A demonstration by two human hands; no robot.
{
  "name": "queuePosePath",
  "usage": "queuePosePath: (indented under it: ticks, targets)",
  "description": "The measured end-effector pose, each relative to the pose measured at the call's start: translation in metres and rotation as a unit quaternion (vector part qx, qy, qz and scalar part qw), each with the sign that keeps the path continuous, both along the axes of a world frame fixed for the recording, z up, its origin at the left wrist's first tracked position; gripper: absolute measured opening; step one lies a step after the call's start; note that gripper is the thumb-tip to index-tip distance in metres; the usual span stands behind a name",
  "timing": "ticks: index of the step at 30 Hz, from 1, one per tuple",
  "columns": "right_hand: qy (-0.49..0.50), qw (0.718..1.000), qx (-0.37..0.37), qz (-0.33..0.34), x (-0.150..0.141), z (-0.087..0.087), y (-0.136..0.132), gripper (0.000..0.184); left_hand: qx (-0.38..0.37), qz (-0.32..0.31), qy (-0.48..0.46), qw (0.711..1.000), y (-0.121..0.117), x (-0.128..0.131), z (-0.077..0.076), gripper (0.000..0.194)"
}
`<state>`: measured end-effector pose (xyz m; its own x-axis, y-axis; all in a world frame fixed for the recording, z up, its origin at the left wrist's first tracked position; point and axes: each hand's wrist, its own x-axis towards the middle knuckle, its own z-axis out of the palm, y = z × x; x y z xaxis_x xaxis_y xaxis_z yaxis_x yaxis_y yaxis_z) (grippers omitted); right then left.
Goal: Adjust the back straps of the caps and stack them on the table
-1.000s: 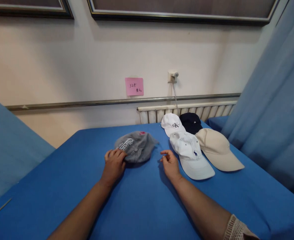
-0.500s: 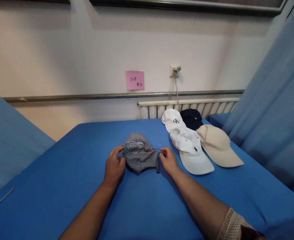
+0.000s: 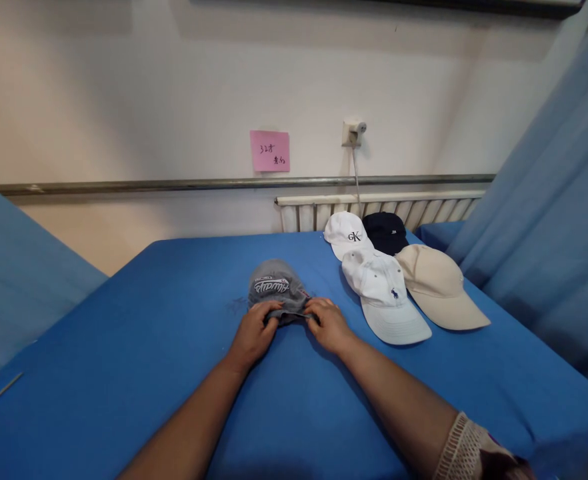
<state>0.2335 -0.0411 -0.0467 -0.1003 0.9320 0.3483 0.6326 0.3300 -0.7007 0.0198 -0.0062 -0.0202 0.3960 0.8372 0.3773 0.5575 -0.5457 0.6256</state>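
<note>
A grey cap [image 3: 274,287] with white lettering lies in the middle of the blue table [image 3: 124,347], its lettered front facing away from me. My left hand [image 3: 253,335] grips the near left edge of the cap, fingers curled over the fabric. On the near right edge my right hand [image 3: 327,324] does the same, fingers closed on it. The two hands are close together, almost touching.
To the right lie a white cap [image 3: 385,299] with a small dark logo, a beige cap [image 3: 439,287], a white lettered cap [image 3: 347,233] and a dark navy cap [image 3: 387,231]. Blue curtains [image 3: 549,220] hang at right; a radiator [image 3: 374,210] and pink note [image 3: 270,151] are on the wall behind.
The grey cap has been turned and drawn together; both hands moved inward from its sides to grip its near edge. The camera tilted down slightly.
</note>
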Motion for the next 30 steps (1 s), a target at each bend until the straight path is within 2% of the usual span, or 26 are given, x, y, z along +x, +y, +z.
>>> queuePosePath:
  ticks: [3, 6, 10, 13, 15, 17, 20, 22, 24, 26, 28, 30]
  targets:
    - [0.034, 0.998, -0.025, -0.035, 0.003, 0.006, 0.002, 0.012, -0.089, 0.069, -0.088, 0.99, 0.002, -0.002, 0.006, 0.021]
    - [0.1, 0.994, -0.027, -0.044, 0.007, 0.008, 0.0, 0.013, -0.147, 0.113, -0.165, 0.969, 0.006, -0.004, 0.006, 0.027]
    - [0.135, 0.988, -0.044, -0.06, 0.008, 0.001, 0.002, 0.011, -0.151, 0.138, -0.188, 0.961, 0.011, -0.006, 0.004, 0.028]
    - [0.157, 0.982, -0.061, -0.08, 0.007, -0.007, 0.008, 0.016, -0.103, 0.14, -0.175, 0.969, 0.001, -0.006, 0.011, 0.028]
    - [0.178, 0.978, -0.065, -0.089, 0.007, -0.011, 0.011, 0.022, -0.037, 0.095, -0.128, 0.987, -0.015, -0.004, 0.02, 0.027]
    - [0.201, 0.973, -0.07, -0.087, 0.008, -0.014, 0.013, 0.027, 0.01, -0.006, -0.07, 0.997, -0.032, 0.0, 0.031, 0.022]
    - [0.24, 0.965, -0.076, -0.066, 0.009, -0.015, 0.014, 0.032, 0.019, -0.171, 0.035, 0.984, -0.051, 0.008, 0.041, 0.021]
    - [0.261, 0.961, -0.073, -0.061, 0.011, -0.013, 0.013, 0.034, 0.009, -0.237, 0.105, 0.966, -0.055, 0.013, 0.043, 0.026]
    - [0.272, 0.958, -0.063, -0.067, 0.014, -0.009, 0.013, 0.035, -0.001, -0.258, 0.154, 0.954, -0.054, 0.016, 0.041, 0.026]
    - [0.268, 0.959, -0.048, -0.081, 0.019, -0.005, 0.013, 0.033, -0.011, -0.257, 0.172, 0.951, -0.051, 0.017, 0.036, 0.016]
    - [0.252, 0.962, -0.037, -0.095, 0.024, -0.001, 0.014, 0.031, -0.026, -0.252, 0.16, 0.954, -0.048, 0.016, 0.032, 0.005]
    - [0.242, 0.963, -0.044, -0.108, 0.029, 0.0, 0.015, 0.029, -0.059, -0.246, 0.122, 0.96, -0.045, 0.014, 0.029, 0.004]
